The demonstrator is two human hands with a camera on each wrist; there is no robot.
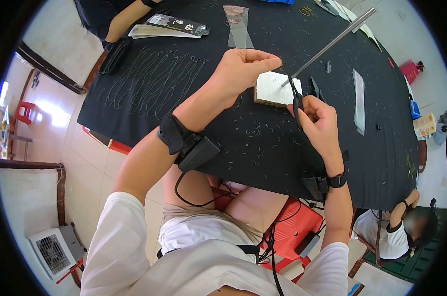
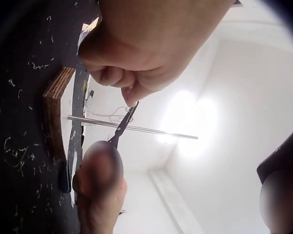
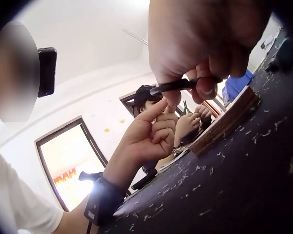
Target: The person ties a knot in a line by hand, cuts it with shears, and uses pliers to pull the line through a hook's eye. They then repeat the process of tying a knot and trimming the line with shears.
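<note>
My right hand [image 1: 319, 123] grips black-handled scissors [image 1: 297, 101], whose blades point up toward my left fingertips. The left hand [image 1: 235, 74] pinches something thin, with a fine loop of cord beside the blade tips. Below and between the hands lies a white-topped wooden block [image 1: 272, 89], with a metal rod [image 1: 332, 43] rising from it at a slant. In the left wrist view the scissor blades [image 2: 122, 127] cross in front of the rod [image 2: 151, 130], near the left fingertips. The right wrist view shows a scissor handle [image 3: 173, 87] in the right fingers.
Several looped cords [image 1: 154, 84] lie on the black table [image 1: 223, 143] at the left. Packets [image 1: 169, 27] and a clear sleeve [image 1: 238, 24] lie beyond. Pliers [image 1: 316, 90] are beside the block, a plastic strip [image 1: 359, 101] further right. Scraps dot the cloth; other people sit around.
</note>
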